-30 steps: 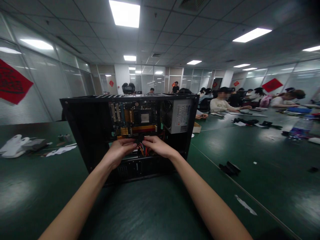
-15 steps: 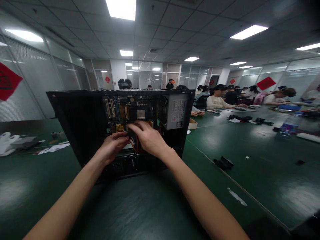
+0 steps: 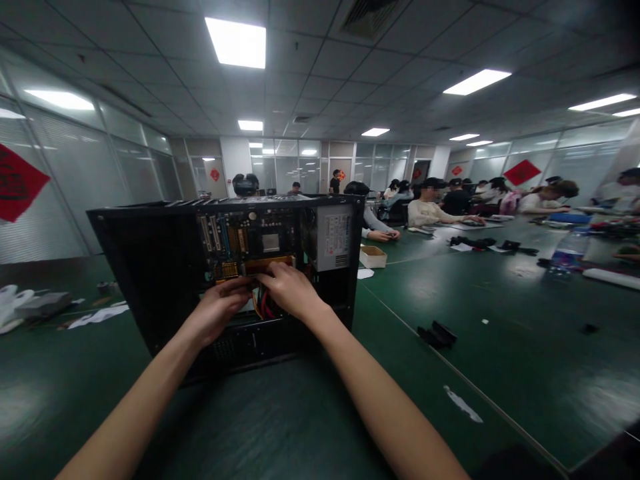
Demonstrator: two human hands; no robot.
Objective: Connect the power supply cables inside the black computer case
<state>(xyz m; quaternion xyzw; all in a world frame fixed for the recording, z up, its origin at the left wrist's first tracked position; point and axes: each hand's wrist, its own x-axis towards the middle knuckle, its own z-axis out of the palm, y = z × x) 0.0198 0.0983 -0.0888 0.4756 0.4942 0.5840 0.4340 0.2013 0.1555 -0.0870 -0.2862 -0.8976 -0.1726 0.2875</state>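
both hands [image 3: 260,297] inside open computer case [image 3: 150,267]

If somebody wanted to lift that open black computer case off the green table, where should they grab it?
Probably by the two upright side edges of the open black computer case, one hand from each side. It stands upright and wide, and its open face exposes the green motherboard and coloured wires, best left untouched.
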